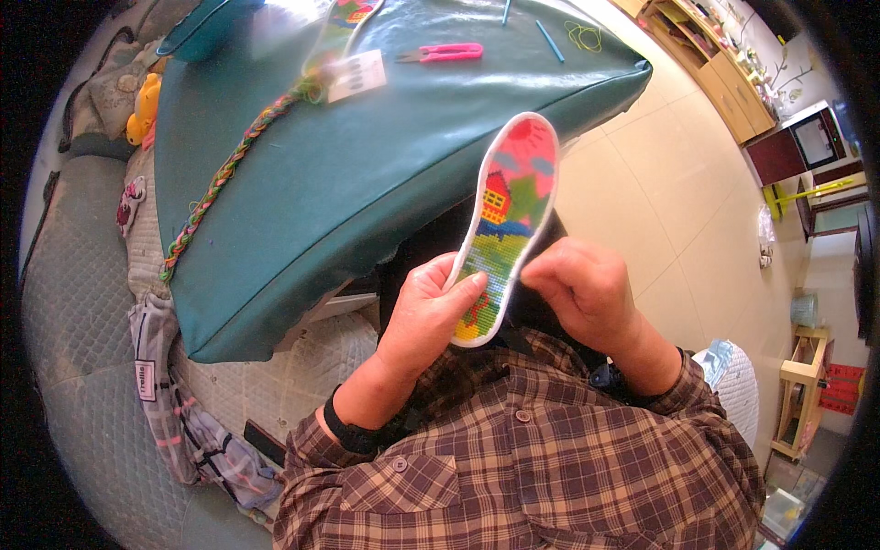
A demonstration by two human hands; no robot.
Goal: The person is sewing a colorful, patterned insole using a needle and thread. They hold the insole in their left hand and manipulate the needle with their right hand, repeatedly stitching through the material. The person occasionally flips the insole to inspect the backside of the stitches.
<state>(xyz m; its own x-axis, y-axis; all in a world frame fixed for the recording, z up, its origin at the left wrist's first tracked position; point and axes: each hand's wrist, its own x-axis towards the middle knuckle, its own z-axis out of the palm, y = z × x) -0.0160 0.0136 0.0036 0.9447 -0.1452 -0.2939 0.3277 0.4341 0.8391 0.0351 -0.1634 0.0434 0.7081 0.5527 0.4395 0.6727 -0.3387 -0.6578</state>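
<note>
My left hand (433, 306) holds an embroidered insole (512, 199) upright by its lower left edge, thumb on the stitched face. The insole has a white rim and a picture of a red house, a sun and green ground. Close to its right edge is my right hand (577, 285), thumb and forefinger pinched together; whether a needle or thread is between them cannot be told. On the green-covered table (330, 185) lie pink thread snips (450, 52), a braid of coloured threads (234, 165), a white card (359, 75) and a second insole (347, 27).
Two blue sticks (550, 41) and a loop of yellow-green thread (583, 36) lie at the table's far right. A teal basin (199, 31) stands at the far left. Left of the table is a quilted sofa (89, 275) with crumpled plaid cloth (161, 399).
</note>
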